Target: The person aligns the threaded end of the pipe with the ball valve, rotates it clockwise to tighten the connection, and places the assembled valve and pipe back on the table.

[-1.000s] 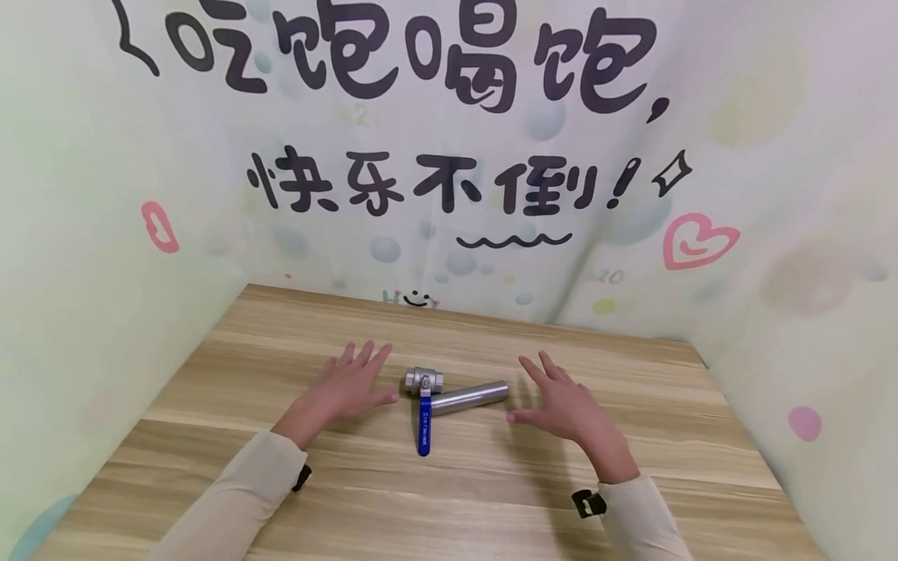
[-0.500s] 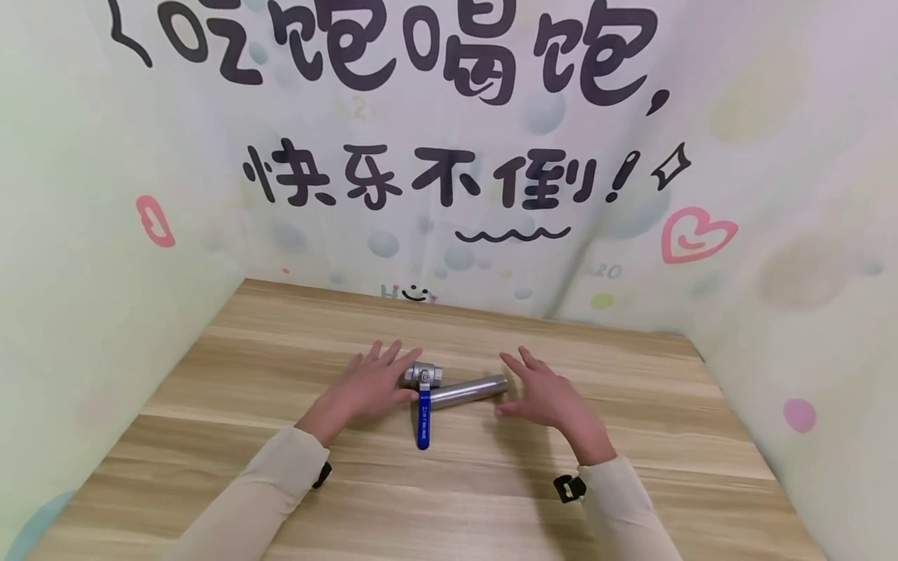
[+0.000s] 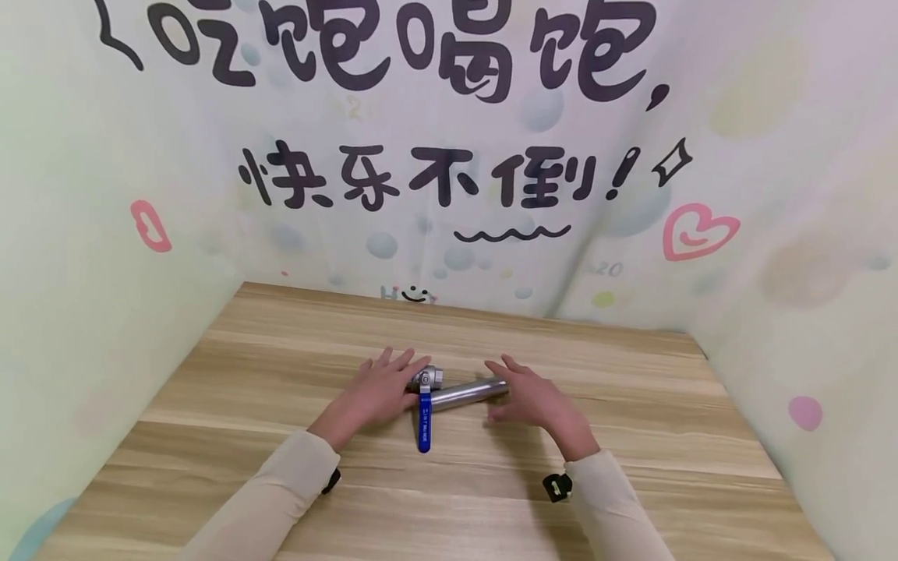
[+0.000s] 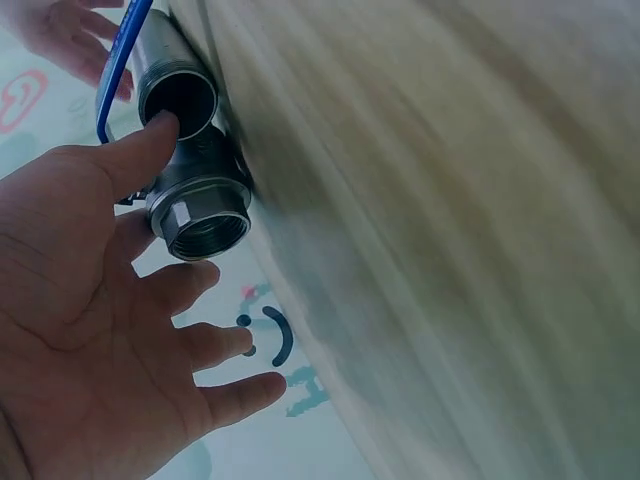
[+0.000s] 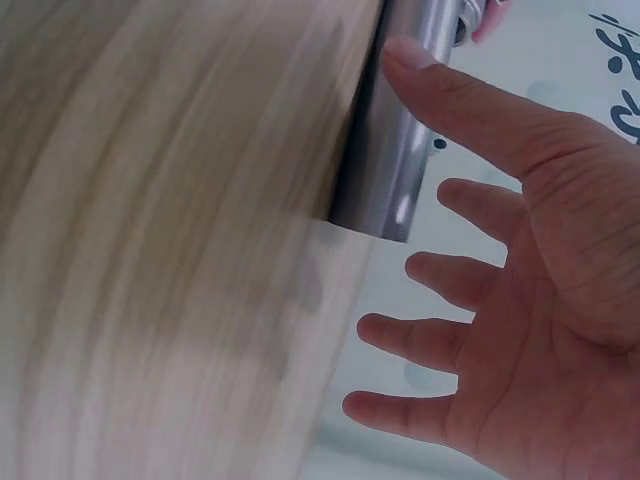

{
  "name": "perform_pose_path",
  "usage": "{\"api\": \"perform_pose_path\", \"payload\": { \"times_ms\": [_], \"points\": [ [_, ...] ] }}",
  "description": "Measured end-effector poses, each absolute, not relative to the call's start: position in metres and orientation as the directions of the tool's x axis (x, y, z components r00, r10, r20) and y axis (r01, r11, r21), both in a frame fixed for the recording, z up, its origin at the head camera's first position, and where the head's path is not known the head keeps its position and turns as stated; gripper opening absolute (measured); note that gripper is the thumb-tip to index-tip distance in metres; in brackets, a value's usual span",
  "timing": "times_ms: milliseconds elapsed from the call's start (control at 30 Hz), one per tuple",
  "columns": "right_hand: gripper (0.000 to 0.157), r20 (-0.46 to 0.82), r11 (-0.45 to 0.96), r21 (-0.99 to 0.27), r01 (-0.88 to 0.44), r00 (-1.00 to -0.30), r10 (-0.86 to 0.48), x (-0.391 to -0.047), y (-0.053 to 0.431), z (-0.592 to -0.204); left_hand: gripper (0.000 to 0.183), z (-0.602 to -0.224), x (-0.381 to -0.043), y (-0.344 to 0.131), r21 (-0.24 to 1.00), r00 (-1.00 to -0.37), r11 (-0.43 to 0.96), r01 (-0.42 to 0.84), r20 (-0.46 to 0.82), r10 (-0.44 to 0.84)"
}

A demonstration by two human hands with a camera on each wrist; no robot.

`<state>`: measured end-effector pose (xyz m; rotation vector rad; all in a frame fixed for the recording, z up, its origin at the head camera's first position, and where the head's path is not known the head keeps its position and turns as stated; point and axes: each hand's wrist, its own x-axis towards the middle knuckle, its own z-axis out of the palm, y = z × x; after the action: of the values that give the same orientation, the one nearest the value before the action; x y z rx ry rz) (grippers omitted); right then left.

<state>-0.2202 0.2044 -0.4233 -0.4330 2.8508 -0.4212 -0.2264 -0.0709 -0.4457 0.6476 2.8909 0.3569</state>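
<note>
A ball valve [image 3: 433, 377] with a blue lever handle [image 3: 424, 427] lies on the table, the lever pointing toward the person. Right of the lever lies a steel pipe [image 3: 468, 394], slanting up to the right. In the left wrist view the pipe's threaded end [image 4: 180, 75] sits beside the valve's hex opening [image 4: 208, 228]. My left hand [image 3: 379, 393] is at the valve's left side, fingers spread; contact is uncertain. My right hand [image 3: 533, 399] is around the pipe's right end, fingers extended. In the right wrist view its thumb [image 5: 440, 85] overlaps the pipe.
The wood-grain table [image 3: 435, 506] meets a pale printed backdrop [image 3: 351, 257] at the back, with pale sheets on both sides. A black strap device [image 3: 557, 488] hangs at the right wrist.
Both hands have moved inward, the left to the right toward the valve and the right to the left toward the pipe end. Valve and pipe stay in place.
</note>
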Motion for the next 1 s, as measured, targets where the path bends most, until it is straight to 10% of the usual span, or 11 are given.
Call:
{"api": "perform_pose_path", "payload": {
  "times_ms": [1000],
  "points": [
    [0.035, -0.037, 0.901, -0.259, -0.348, -0.929, -0.369, -0.230, 0.195, -0.438, 0.050, -0.448, -0.236, -0.067, 0.290, -0.885, 0.845, 0.450, 0.016, 0.466]
  ]
}}
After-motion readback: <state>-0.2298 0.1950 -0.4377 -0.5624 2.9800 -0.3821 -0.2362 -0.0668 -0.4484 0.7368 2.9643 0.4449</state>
